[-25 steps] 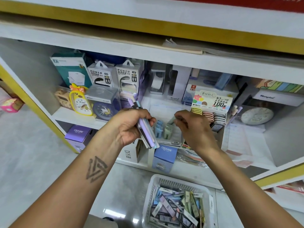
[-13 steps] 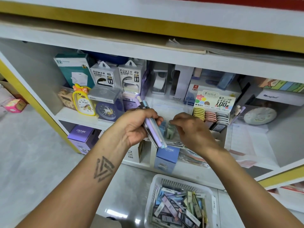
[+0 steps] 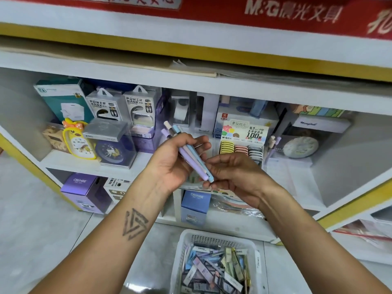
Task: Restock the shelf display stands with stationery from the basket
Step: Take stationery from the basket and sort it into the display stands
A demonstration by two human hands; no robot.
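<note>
Head view, left to right: a yellow duck alarm clock [image 3: 79, 141] and two power bank boxes [image 3: 123, 107] line the shelf, ahead of the person's left hand [image 3: 175, 161], whose curled fingers grip a small bundle of pastel pens [image 3: 192, 158], purple, cream and blue, held tilted with their caps up toward the shelf. The right hand [image 3: 232, 174] meets the bundle's lower ends, fingertips pinching at the tips of the purple and blue pens as if to draw one free. Behind that hand stands the pencil-lead display stand [image 3: 244, 137], its rows of yellow, pink and grey cases beneath a "100" header card; a few pens [image 3: 272, 145] already stand upright just beside it. On the floor below, the white basket [image 3: 214, 235] holds many more packaged stationery pieces.

The step in hand appears to be separating one pen for placement. Doing it well likely calls for keeping the left grip firm enough that the others do not slide out, pulling a single pen straight along its length, then matching it to the correct slot.
</note>
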